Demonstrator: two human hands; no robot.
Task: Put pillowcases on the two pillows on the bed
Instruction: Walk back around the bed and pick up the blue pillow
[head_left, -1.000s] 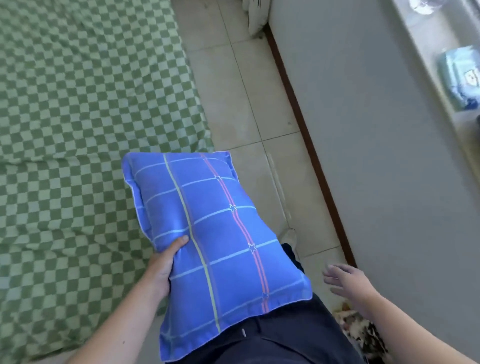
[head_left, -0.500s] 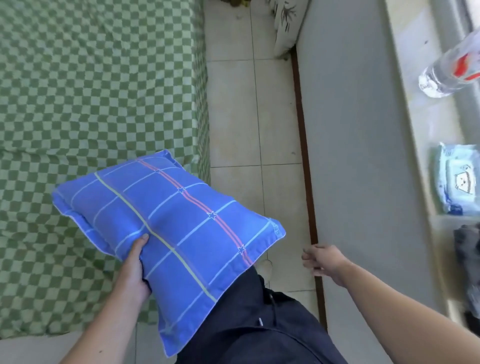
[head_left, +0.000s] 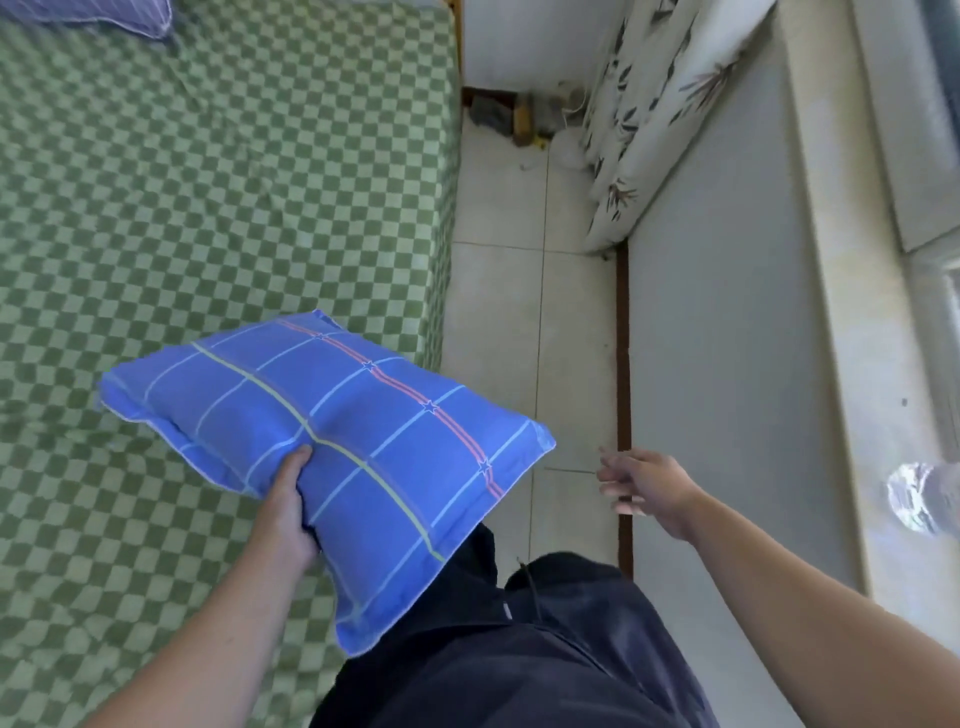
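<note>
1. No brand, label or writing can be read anywhere in the view.
2. One blue pillow (head_left: 332, 441), already inside a blue pillowcase with pale, yellow and red crossing stripes and small stars, is held in the air. It hangs over the right edge of the bed (head_left: 208, 208), partly above the bed and partly above the person's dark trousers (head_left: 519, 649).
3. The left hand (head_left: 285, 514) grips the pillow's near long edge, thumb on top and fingers hidden underneath.
4. The right hand (head_left: 644, 483) holds nothing. Its fingers are loosely spread and reach toward the pillow's right corner, close but not touching.
5. A second pillow (head_left: 93, 15), in bluish striped fabric, lies at the far left corner of the bed, only partly in view.
6. That makes two pillows and two hands in sight.
7. The bed carries a green and pale checked sheet.
8. A clear plastic bottle (head_left: 919, 499) lies at the right edge of the view on the pale windowsill (head_left: 831, 260); its contents cannot be told.
9. One curtain (head_left: 649, 104) with a leaf print hangs down to the tiled floor (head_left: 519, 312) beside the grey wall.
</note>
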